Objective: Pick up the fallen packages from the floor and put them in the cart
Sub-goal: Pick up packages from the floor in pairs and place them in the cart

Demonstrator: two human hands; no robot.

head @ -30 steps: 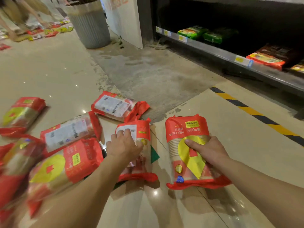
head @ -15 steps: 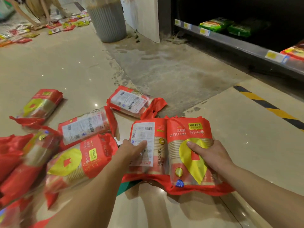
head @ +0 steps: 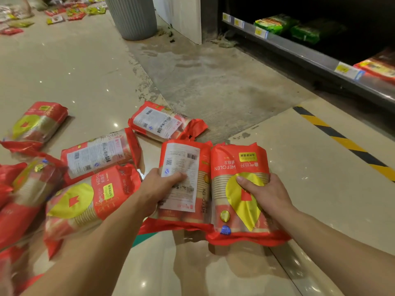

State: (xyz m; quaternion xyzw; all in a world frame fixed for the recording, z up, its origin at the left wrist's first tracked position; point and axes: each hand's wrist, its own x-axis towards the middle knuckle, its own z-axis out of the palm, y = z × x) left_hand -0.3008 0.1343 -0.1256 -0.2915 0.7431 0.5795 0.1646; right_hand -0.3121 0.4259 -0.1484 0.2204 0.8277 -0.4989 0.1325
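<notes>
The glossy beige tile floor [head: 70,67] fills most of the view, with a rough grey concrete patch [head: 213,82] at twelve o'clock. A dark store shelf [head: 310,58] runs across from one to three o'clock, carrying green packets [head: 275,23], a red packet [head: 376,67] and yellow price tags [head: 345,69] along its front rail. A grey ribbed bin [head: 132,18] stands at eleven o'clock, just beside a white panel [head: 183,16]. A black-and-yellow hazard stripe [head: 342,142] crosses the tile at three o'clock. Red packs of paper cups lie scattered from nine to twelve o'clock: blurred packs [head: 21,189] at the nine o'clock edge, a heart-front pack [head: 85,201] at eight, a label-up pack [head: 100,152] just beyond it, a far pack [head: 36,124] at ten, and a rear pack [head: 162,122] at twelve, near the concrete's edge. In the middle, two packs are held side by side, touching along their long edges. The left grip [head: 159,186] clasps the left-held pack [head: 181,159], thumb across its white printed label and fingers curled round its nine o'clock edge. The right grip [head: 265,193] clasps the right-held pack [head: 239,163], thumb on the yellow heart shape and fingers wrapped round its three o'clock edge. A shadow lies on the tile under both; whether they touch the floor I cannot tell. Small bright loose packets [head: 74,13] litter the floor far off at eleven o'clock.
</notes>
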